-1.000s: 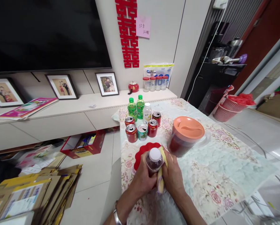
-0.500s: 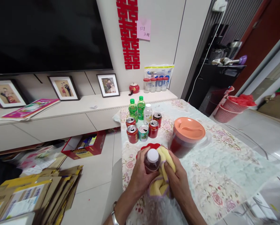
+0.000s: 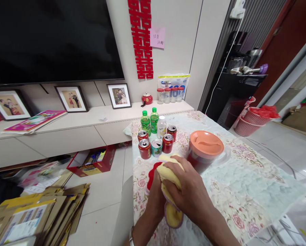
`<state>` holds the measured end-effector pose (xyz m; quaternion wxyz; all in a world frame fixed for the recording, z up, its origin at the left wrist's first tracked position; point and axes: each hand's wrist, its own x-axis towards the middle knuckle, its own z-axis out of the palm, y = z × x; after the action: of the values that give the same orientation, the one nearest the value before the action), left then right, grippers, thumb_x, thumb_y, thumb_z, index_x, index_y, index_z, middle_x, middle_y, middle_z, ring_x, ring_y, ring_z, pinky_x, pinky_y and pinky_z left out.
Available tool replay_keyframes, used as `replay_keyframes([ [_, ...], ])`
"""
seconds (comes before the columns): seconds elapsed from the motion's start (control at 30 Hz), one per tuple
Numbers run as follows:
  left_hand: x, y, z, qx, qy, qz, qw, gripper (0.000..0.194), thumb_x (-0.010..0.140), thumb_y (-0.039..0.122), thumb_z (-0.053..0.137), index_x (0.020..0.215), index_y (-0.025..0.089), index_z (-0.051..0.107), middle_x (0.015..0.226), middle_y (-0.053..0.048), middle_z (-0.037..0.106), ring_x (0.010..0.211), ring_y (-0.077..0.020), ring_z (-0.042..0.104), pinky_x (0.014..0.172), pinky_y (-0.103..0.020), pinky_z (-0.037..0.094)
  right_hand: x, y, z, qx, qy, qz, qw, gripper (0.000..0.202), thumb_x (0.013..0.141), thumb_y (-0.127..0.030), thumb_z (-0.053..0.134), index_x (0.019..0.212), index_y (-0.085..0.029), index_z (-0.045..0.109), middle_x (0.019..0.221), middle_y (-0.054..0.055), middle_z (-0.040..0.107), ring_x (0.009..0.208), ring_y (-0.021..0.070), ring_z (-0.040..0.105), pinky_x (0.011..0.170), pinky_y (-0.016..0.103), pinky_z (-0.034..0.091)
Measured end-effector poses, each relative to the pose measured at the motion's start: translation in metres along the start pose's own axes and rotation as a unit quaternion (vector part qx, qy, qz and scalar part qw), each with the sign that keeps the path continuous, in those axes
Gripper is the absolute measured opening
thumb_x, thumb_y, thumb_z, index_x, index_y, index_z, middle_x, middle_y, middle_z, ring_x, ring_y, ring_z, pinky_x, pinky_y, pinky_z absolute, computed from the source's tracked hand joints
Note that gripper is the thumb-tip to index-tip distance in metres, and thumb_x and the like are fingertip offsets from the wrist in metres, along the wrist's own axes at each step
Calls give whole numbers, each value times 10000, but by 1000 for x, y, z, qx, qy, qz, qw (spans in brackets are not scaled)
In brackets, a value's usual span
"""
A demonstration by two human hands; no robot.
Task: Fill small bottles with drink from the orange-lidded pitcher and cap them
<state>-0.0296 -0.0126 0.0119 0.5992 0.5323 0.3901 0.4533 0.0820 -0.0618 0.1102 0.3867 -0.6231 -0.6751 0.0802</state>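
My right hand [image 3: 187, 186] is closed on a yellow cloth [image 3: 169, 174], pressing it over the top of whatever my left hand holds. My left hand [image 3: 155, 198] is wrapped low around the bottle, which the cloth and fingers now hide. Under and behind the hands, part of a red scalloped dish [image 3: 153, 174] shows on the flowered tablecloth [image 3: 232, 201]. To the right of the hands stands a pitcher of dark red liquid with an orange lid [image 3: 206, 142]. Beyond the hands are several drink cans [image 3: 145, 149], two green bottles [image 3: 154, 120] and a clear white-capped bottle [image 3: 161, 127].
Behind the table, a white ledge [image 3: 98, 119] holds picture frames [image 3: 119, 96], a small red pot [image 3: 147, 99] and red-lidded jars [image 3: 167, 95]. Flattened cardboard [image 3: 65, 208] and a red box [image 3: 91, 162] lie on the floor at left. Pink baskets [image 3: 250, 123] stand at right.
My right hand and the cloth have moved left and up over the bottle's white cap, covering it. The view has tilted slightly.
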Motion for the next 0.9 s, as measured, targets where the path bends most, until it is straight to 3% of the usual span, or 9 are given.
replay_keyframes([
  [0.07,-1,8,2,-20,-4,-10,1000,330,966,512,623,1129,225,631,1143,-89,733,1105,-294,677,996,-468,576,12,-2,1,1,-20,21,1000,267,836,-146,605,1068,-215,719,1110,134,718,1023,340,672,852,531,554],
  [0.17,-1,13,1,-42,-11,-15,999,375,983,542,583,1168,219,628,1169,-103,728,1112,-305,681,996,-494,575,23,1,3,22,-35,48,998,186,818,-168,603,970,-207,703,956,96,693,903,305,654,785,473,516],
  [0.37,-1,13,-13,112,-112,63,985,451,848,418,810,1208,208,638,1260,-153,716,1197,-355,658,1061,-537,551,28,13,4,106,-24,87,990,130,836,-232,617,943,-249,689,956,26,731,914,242,668,794,382,472],
  [0.47,-2,23,-16,111,-139,59,982,506,843,385,804,1275,208,610,1240,-144,720,1151,-348,685,1029,-529,580,25,18,6,133,2,111,985,144,841,-270,634,969,-267,700,962,11,745,887,229,674,759,355,479],
  [0.6,-5,31,-14,53,-163,53,984,724,845,335,802,1474,267,451,1330,-125,704,1183,-323,710,1057,-498,600,18,27,12,168,62,141,974,164,883,-348,656,1023,-275,698,907,-7,753,780,203,684,705,320,532],
  [0.67,-7,23,-12,16,-164,52,985,857,800,314,856,1527,297,404,1449,-130,662,1288,-341,676,1110,-492,577,13,32,16,180,109,156,965,234,895,-409,679,1076,-260,691,917,7,779,789,214,718,709,315,572],
  [0.77,-4,-3,-11,-36,-159,46,985,797,873,417,774,1557,296,385,1538,-150,611,1310,-362,677,1087,-500,602,3,40,24,189,179,168,951,320,918,-476,677,1129,-237,695,1038,58,824,876,249,768,742,324,612],
  [0.9,10,-39,-15,79,-77,87,990,709,867,449,736,1506,264,492,1456,-160,680,1304,-376,683,1111,-534,588,-22,51,41,198,232,171,937,376,921,-572,635,1098,-250,713,1015,69,852,837,273,802,690,336,645],
])
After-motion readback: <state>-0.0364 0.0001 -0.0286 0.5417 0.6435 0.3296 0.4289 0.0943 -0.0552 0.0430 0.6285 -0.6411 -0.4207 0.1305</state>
